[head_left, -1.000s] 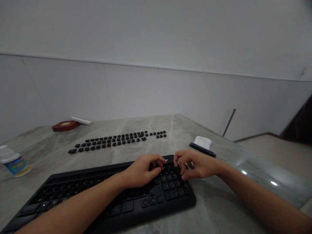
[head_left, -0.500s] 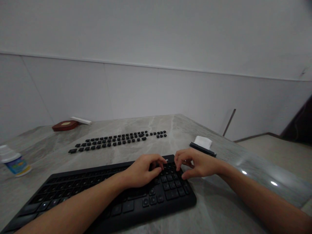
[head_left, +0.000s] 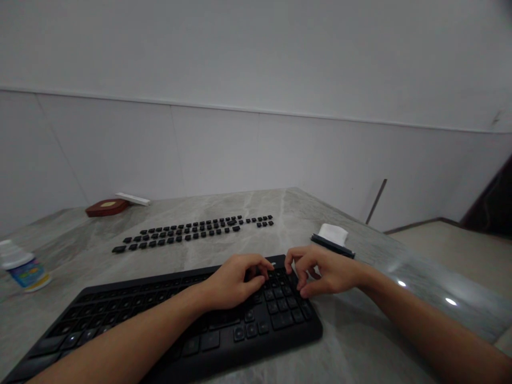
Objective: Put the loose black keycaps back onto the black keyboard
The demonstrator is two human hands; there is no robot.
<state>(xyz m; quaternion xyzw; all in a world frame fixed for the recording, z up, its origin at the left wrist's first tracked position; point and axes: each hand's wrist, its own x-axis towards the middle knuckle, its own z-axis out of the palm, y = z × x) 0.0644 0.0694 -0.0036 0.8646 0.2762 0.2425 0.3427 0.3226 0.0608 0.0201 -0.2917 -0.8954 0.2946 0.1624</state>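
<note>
A black keyboard [head_left: 264, 341] lies slanted on the table. Many of its upper key places look bare, while caps sit on much of the number pad [head_left: 282, 304]. My left hand [head_left: 234, 280] rests over the keyboard, its thumb and curled fingers drawn together at the top left of the number pad; anything between them is hidden. At the pad's right edge is my right hand [head_left: 320, 269], with thumb and a bent finger nearly meeting; I cannot make out what they hold. Beyond the keyboard, loose black keycaps [head_left: 188, 237] are laid out in rows.
To the right lie a white tissue [head_left: 333, 233] and a dark flat bar [head_left: 333, 246]. A white-capped bottle with a blue label [head_left: 28, 272] stands at left. Near the wall are a reddish-brown box [head_left: 106, 208] and a white strip [head_left: 133, 199]. The table's right edge drops to floor.
My right hand's fingers have curled in and its fingertip has moved down toward the thumb at the keyboard's right edge. The left hand stays almost still.
</note>
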